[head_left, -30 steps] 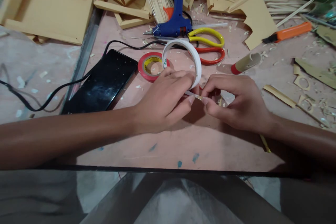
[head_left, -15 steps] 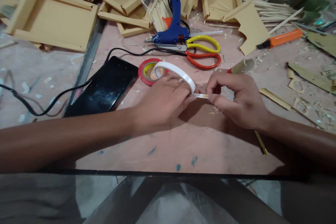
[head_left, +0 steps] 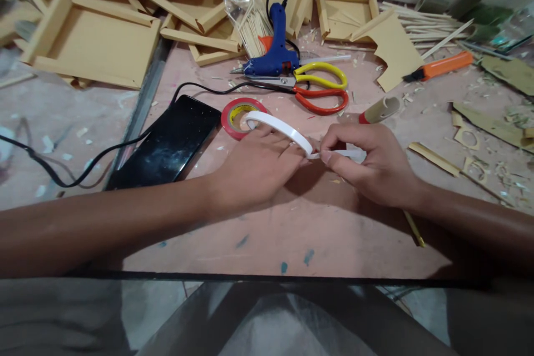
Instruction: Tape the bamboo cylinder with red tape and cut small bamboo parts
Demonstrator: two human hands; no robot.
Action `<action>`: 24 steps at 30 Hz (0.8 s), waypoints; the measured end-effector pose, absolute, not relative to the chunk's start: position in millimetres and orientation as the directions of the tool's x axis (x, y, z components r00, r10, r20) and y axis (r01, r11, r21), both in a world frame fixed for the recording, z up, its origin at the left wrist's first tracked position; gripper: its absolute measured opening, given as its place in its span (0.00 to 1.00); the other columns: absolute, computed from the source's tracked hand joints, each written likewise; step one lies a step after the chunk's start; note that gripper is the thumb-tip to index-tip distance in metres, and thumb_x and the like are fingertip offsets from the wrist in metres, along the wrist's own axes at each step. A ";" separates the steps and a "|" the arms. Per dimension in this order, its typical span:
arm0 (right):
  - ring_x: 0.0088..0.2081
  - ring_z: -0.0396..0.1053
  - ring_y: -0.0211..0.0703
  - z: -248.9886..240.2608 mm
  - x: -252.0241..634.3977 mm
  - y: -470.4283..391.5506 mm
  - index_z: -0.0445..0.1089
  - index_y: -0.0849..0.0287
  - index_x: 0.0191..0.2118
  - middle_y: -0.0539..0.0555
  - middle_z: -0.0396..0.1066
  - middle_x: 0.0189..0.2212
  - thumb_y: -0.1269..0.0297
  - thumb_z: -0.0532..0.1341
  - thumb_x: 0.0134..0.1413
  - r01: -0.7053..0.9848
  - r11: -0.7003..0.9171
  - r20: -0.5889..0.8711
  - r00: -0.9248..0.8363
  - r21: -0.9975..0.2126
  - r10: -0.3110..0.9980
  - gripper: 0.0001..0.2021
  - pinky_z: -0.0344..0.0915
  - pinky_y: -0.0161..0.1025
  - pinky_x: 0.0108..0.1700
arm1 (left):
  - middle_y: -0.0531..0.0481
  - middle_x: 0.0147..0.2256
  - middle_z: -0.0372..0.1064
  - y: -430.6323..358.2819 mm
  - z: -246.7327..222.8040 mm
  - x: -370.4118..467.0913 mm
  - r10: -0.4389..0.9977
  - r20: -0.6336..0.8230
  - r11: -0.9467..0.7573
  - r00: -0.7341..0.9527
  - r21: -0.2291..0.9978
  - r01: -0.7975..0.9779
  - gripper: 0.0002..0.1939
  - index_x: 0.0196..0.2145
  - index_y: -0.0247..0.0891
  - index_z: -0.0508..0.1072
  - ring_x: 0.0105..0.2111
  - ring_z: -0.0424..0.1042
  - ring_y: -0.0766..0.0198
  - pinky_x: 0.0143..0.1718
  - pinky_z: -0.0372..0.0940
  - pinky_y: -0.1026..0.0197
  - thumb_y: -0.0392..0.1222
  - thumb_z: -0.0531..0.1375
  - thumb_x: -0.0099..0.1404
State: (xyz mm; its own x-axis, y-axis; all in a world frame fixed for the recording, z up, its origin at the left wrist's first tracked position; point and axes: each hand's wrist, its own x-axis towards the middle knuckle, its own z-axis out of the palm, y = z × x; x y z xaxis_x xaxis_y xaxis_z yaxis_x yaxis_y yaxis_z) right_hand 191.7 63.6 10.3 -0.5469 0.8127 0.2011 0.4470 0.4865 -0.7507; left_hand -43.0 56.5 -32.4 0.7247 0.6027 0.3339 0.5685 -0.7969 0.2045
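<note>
A roll of white tape [head_left: 283,128] stands tilted on edge, with my left hand [head_left: 262,169] closed on it and some fingers through its ring. From its lower right side a short strip of tape [head_left: 349,153] runs to my right hand [head_left: 371,161], whose thumb and forefinger pinch it. The strip's free end shows beyond the pinch, under my curled fingers. Just behind my left hand lies a roll of red tape [head_left: 230,129], flat on the table. A short bamboo tube with a red band [head_left: 380,111] lies behind my right hand.
Behind the hands lie scissors [head_left: 319,105], a blue glue gun [head_left: 271,61] and a bag of sticks [head_left: 250,25]. A black phone [head_left: 167,142] and a cable [head_left: 45,169] are at left. An orange cutter [head_left: 446,65] and shavings lie at right, cardboard trays [head_left: 112,39] at the back.
My right hand has shifted slightly left, its pinch closer to the roll. More of the strip's end shows beyond the fingers. The camera view has tilted a little.
</note>
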 end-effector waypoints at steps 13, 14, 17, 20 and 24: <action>0.25 0.67 0.36 20.9 196.5 63.8 0.74 0.55 0.31 0.45 0.74 0.24 0.69 0.66 0.64 0.490 0.512 0.258 -0.496 -0.705 0.829 0.08 0.61 0.37 0.29 | 0.43 0.38 0.83 57.3 -26.3 -48.5 0.651 0.405 -0.717 0.642 0.051 0.695 0.18 0.50 0.38 0.80 0.37 0.81 0.50 0.41 0.69 0.51 0.42 0.50 0.80; 0.25 0.68 0.36 20.9 197.3 64.5 0.75 0.55 0.32 0.45 0.74 0.25 0.70 0.66 0.64 0.492 0.525 0.260 -0.509 -0.694 0.821 0.07 0.61 0.37 0.30 | 0.43 0.38 0.83 57.1 -26.4 -48.3 0.643 0.416 -0.718 0.643 0.034 0.695 0.18 0.49 0.38 0.81 0.37 0.81 0.49 0.39 0.69 0.52 0.42 0.51 0.79; 0.28 0.69 0.38 22.3 201.9 66.6 0.76 0.55 0.34 0.46 0.75 0.26 0.68 0.66 0.65 0.479 0.568 0.279 -0.547 -0.669 0.789 0.06 0.62 0.38 0.32 | 0.42 0.39 0.85 56.7 -27.4 -48.0 0.625 0.444 -0.721 0.642 0.012 0.693 0.15 0.47 0.36 0.82 0.36 0.82 0.47 0.35 0.68 0.52 0.40 0.54 0.78; 0.28 0.70 0.41 30.1 207.7 71.8 0.76 0.53 0.34 0.47 0.75 0.27 0.64 0.66 0.68 0.467 0.574 0.282 -0.555 -0.673 0.783 0.08 0.62 0.41 0.32 | 0.42 0.40 0.85 56.7 -28.8 -48.7 0.631 0.450 -0.714 0.632 0.020 0.700 0.14 0.49 0.36 0.82 0.36 0.83 0.50 0.36 0.70 0.54 0.38 0.57 0.77; 0.31 0.71 0.45 43.8 205.8 100.5 0.74 0.52 0.32 0.51 0.76 0.28 0.61 0.63 0.70 0.541 0.567 0.321 -0.484 -0.621 0.814 0.12 0.63 0.44 0.34 | 0.41 0.41 0.85 57.7 -29.9 -49.2 0.636 0.401 -0.722 0.659 0.008 0.692 0.16 0.52 0.35 0.83 0.39 0.84 0.51 0.37 0.71 0.55 0.34 0.57 0.75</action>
State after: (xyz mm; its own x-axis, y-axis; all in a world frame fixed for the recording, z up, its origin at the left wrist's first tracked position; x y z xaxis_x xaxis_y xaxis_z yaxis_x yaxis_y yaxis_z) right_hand 205.8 100.5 43.8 -0.4838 0.8141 0.3213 0.5410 0.5667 -0.6214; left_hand -49.2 57.7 -29.9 0.6595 0.6357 0.4013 0.6915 -0.7223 0.0077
